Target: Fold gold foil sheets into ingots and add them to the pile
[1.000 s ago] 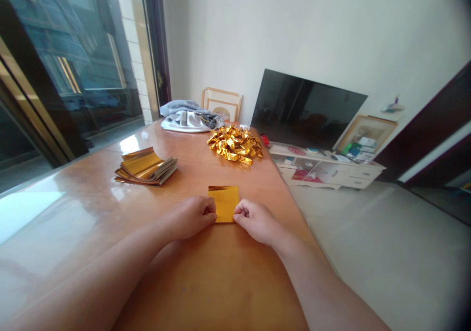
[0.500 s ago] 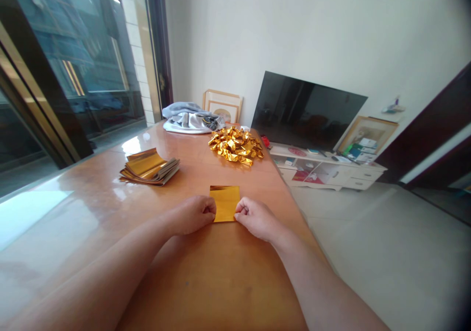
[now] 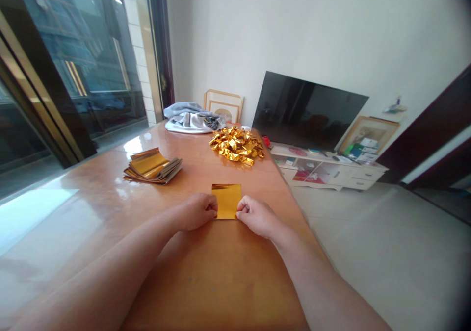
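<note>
A square sheet of shiny gold foil paper (image 3: 226, 201) lies in front of me, close to the tabletop. At its near left corner my left hand (image 3: 198, 211) is closed, pinching the edge between thumb and bent fingers. My right hand (image 3: 257, 216) grips the near right corner in the same way. Farther off to the left rests a loose stack of gold foil paper (image 3: 150, 166), its sheets slightly curled. Beyond the sheet is a heap of folded gold foil pieces (image 3: 237, 146).
The glossy wooden table (image 3: 195, 272) ends in an edge just right of my right hand. Bundled grey-blue cloth (image 3: 191, 117) lies at its far end. Past the edge stand a white TV cabinet (image 3: 334, 174) and a large dark television (image 3: 307, 110). Glass doors (image 3: 73, 66) are on the left.
Both hands keep their hold on the foil sheet, with hardly any movement. The whole view has shifted very slightly.
</note>
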The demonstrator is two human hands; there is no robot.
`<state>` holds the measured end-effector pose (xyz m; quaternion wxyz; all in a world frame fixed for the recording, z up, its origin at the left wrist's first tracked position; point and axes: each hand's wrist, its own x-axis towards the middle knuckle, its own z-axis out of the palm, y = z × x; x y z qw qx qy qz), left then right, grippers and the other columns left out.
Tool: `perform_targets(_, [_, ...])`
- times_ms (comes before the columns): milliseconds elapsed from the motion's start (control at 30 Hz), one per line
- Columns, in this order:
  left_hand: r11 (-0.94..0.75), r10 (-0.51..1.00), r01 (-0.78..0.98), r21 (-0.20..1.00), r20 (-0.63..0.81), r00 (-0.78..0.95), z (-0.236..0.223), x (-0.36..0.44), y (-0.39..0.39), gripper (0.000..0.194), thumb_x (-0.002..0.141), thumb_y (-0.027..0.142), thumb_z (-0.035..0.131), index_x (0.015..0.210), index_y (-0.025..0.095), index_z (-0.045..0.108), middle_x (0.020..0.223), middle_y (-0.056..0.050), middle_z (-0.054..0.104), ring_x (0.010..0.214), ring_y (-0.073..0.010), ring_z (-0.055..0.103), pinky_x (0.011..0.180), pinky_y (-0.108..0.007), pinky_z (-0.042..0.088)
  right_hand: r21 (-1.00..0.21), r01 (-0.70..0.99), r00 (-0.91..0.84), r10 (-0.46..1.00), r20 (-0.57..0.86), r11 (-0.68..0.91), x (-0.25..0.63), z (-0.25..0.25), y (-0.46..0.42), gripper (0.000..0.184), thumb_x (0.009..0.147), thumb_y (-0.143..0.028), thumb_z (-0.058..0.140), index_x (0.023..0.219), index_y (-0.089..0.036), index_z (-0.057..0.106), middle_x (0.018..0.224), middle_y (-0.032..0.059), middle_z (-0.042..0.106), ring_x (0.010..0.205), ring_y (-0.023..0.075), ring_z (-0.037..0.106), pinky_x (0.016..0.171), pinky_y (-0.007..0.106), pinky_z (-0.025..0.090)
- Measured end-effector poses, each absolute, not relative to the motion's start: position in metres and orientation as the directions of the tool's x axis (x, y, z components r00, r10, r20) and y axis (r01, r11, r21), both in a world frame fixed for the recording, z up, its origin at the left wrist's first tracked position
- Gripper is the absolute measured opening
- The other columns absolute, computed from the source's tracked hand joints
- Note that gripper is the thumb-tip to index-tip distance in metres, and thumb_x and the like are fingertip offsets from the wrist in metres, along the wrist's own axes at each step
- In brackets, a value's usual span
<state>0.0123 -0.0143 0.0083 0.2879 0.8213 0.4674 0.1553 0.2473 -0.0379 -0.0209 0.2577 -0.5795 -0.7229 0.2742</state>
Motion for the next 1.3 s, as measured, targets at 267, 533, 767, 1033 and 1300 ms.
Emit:
perform_targets(267, [-0.443, 0.852, 0.715, 0.540, 0.007, 0.523, 0.000, 0.010, -0.014, 0.010, 0.076, 0.023, 0.056, 0.080, 0.022, 0.064, 0.078, 0.000, 0.066, 0.068, -0.0169, 0.057, 0.056, -0.025, 0.033, -0.684, 0.702, -0.209, 0.976, 0.068, 0.198, 0.248, -0.023, -0.037, 0.004, 0.079, -0.024, 0.063, 0.081, -0.022, 0.061, 0.077, -0.0016, 0.066, 0.065, 0.0128, 0.055, 0.056, 0.023, 0.031])
perform_targets(533, [-0.602, 0.776, 0.678, 0.423, 0.110, 0.621, 0.009, 0.011, -0.020, 0.022, 0.082, 0.018, 0.053, 0.094, 0.027, 0.069, 0.089, -0.001, 0.066, 0.079, -0.0178, 0.060, 0.074, -0.028, 0.038, -0.678, 0.711, -0.203, 0.978, 0.052, 0.184, 0.249, -0.024, -0.038, 0.005, 0.081, -0.026, 0.062, 0.084, -0.022, 0.062, 0.078, -0.0011, 0.066, 0.066, 0.0129, 0.056, 0.054, 0.023, 0.030])
perform_targets(767, [-0.767, 0.637, 0.593, 0.246, 0.188, 0.747, 0.012, 0.015, -0.026, 0.042, 0.089, 0.012, 0.048, 0.111, 0.040, 0.072, 0.090, -0.003, 0.058, 0.086, -0.0192, 0.056, 0.077, -0.030, 0.036, -0.647, 0.741, -0.201, 0.979, 0.042, 0.180, 0.249, -0.024, -0.037, 0.007, 0.082, -0.027, 0.061, 0.087, -0.022, 0.062, 0.081, -0.0020, 0.067, 0.068, 0.0122, 0.057, 0.054, 0.021, 0.031])
perform_targets(1033, [-0.817, 0.575, 0.553, 0.166, 0.152, 0.804, 0.020, 0.020, -0.031, 0.028, 0.085, 0.014, 0.056, 0.092, 0.032, 0.077, 0.085, -0.004, 0.055, 0.081, -0.0186, 0.052, 0.072, -0.030, 0.034, -0.633, 0.758, -0.189, 0.982, 0.020, 0.159, 0.248, -0.022, -0.038, 0.009, 0.082, -0.029, 0.062, 0.088, -0.023, 0.061, 0.082, -0.0024, 0.068, 0.069, 0.0120, 0.058, 0.056, 0.021, 0.033])
perform_targets(1300, [-0.737, 0.647, 0.607, 0.297, 0.049, 0.761, 0.027, 0.027, -0.038, 0.021, 0.089, 0.022, 0.051, 0.082, 0.022, 0.071, 0.085, -0.005, 0.059, 0.077, -0.0180, 0.053, 0.068, -0.027, 0.038, -0.502, 0.858, -0.111, 0.993, 0.025, 0.109, 0.248, -0.008, -0.048, 0.017, 0.083, -0.039, 0.065, 0.087, -0.024, 0.059, 0.082, -0.0034, 0.067, 0.069, 0.0123, 0.054, 0.056, 0.023, 0.028])
